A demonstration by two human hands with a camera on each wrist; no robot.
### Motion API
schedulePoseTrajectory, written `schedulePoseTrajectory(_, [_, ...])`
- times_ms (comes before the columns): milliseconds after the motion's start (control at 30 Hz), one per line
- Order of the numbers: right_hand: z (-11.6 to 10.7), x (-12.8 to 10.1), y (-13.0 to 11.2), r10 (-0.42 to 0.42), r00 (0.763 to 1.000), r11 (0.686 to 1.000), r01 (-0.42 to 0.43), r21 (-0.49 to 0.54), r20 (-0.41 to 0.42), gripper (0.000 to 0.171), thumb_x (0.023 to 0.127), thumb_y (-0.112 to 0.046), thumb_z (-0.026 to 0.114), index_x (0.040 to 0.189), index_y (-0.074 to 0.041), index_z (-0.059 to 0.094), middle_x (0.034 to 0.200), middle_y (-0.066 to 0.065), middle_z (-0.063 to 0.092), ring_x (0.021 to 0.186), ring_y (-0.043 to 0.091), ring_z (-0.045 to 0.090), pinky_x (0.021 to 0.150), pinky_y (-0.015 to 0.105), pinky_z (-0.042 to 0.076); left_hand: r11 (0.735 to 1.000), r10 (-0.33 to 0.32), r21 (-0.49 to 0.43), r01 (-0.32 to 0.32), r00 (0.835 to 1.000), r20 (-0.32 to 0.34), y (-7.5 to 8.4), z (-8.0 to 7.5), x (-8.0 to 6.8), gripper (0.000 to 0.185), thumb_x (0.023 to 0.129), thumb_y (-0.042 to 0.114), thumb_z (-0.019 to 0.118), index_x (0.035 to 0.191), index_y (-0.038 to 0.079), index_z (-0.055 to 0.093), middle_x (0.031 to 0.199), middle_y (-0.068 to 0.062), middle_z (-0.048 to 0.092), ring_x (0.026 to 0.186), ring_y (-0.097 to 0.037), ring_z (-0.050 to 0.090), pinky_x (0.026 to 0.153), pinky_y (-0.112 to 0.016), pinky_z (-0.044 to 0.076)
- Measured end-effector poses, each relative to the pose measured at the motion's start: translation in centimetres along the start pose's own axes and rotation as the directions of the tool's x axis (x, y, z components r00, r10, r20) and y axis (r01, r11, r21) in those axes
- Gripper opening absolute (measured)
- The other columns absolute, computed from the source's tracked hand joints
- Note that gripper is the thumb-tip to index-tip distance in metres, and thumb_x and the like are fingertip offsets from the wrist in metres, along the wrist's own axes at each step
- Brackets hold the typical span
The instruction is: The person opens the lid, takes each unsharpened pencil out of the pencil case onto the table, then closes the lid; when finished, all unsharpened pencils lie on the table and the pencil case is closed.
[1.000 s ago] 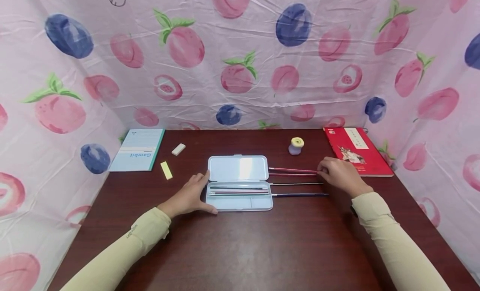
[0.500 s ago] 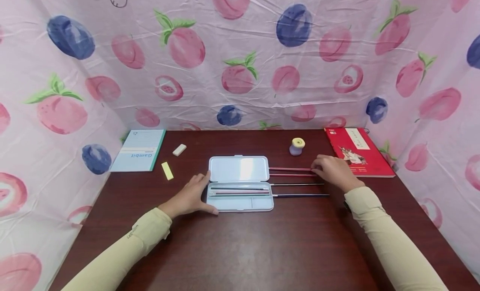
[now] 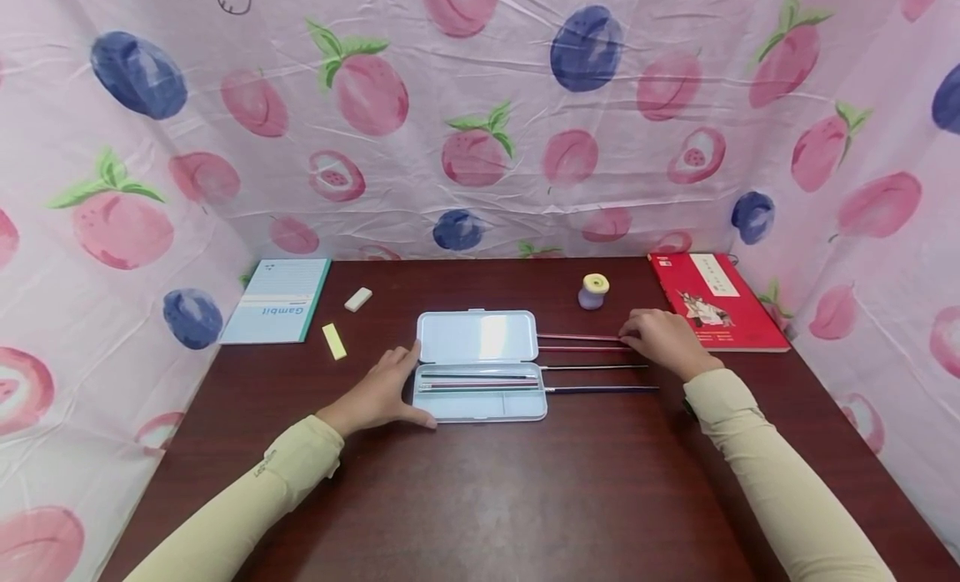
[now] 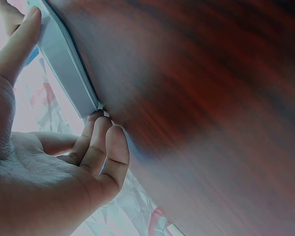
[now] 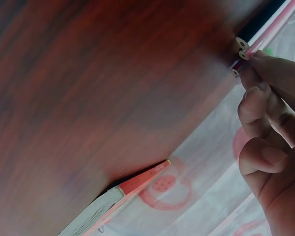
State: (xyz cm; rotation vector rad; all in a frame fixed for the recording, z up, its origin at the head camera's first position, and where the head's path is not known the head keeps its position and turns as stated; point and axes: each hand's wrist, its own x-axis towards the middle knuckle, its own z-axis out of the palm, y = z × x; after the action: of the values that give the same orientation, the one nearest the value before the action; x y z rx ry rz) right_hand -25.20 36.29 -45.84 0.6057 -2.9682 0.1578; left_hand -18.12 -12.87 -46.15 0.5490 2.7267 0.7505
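A pale blue pencil case (image 3: 457,407) lies with its hinged lid folded back, and several pencils (image 3: 480,387) lie lengthwise in its tray. My left hand (image 3: 378,392) rests around the case's left end, thumb at the front edge and fingers spread toward the lid; the left wrist view shows fingertips at a corner of the case (image 4: 66,61). To the right of the case, two red pencils, a dark pencil (image 3: 592,368) and a dark blue pencil (image 3: 603,390) lie side by side. My right hand (image 3: 662,340) pinches the rear red pencil (image 3: 577,338) near its right end.
A light blue notebook (image 3: 277,303), a white eraser (image 3: 358,299) and a yellow strip (image 3: 333,341) are at the left. A small purple-and-yellow object (image 3: 593,292) stands behind the pencils. At the back right lies a red book (image 3: 712,307). Printed cloth (image 3: 525,90) encloses the table.
My right hand has shifted a little left along the red pencils, toward the case. The left hand and the case stay where they were.
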Motion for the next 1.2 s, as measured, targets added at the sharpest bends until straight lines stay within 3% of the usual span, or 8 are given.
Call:
schedulePoseTrajectory(400, [-0.6,-0.2,-1.4,0.012,1.000,1.000,-0.011,0.021,-0.026,0.024,0.087,-0.017,0.089,0.109,-0.008,0.085,0.099,0.010,0.078,0.095,0.031,0.077,0.086,0.052,0.063,1.000,-0.004,-0.004,0.004,1.000,0.000,0.0,0.0,-0.1,0.138,0.070,0.051,0.099,0.170,0.002,0.017,0.151,-0.019,0.048,0.133,-0.031,0.045,0.114,-0.050,0.049])
schedulePoseTrajectory(833, [-0.9,0.1,-6.6,-0.077,0.983,0.986,0.100,0.133,-0.166,0.020,0.087,-0.021,0.089,0.103,-0.010,0.086,0.090,0.003,0.077,0.081,0.022,0.074,0.076,0.045,0.063,1.000,-0.003,-0.003,0.003,1.000,-0.003,-0.1,0.0,0.0,0.137,0.071,0.053,0.098,0.170,0.002,0.018,0.153,-0.020,0.048,0.135,-0.031,0.045,0.116,-0.051,0.049])
schedulePoseTrajectory(1200, [-0.5,0.1,-11.6,-0.144,0.985,0.946,0.165,0.280,-0.094,0.021,0.087,-0.021,0.090,0.107,-0.016,0.085,0.092,-0.004,0.076,0.076,0.007,0.064,0.072,0.031,0.059,1.000,-0.013,-0.013,0.013,1.000,0.005,0.0,0.0,0.0,0.137,0.071,0.051,0.098,0.170,0.003,0.016,0.152,-0.020,0.047,0.135,-0.031,0.044,0.116,-0.050,0.048])
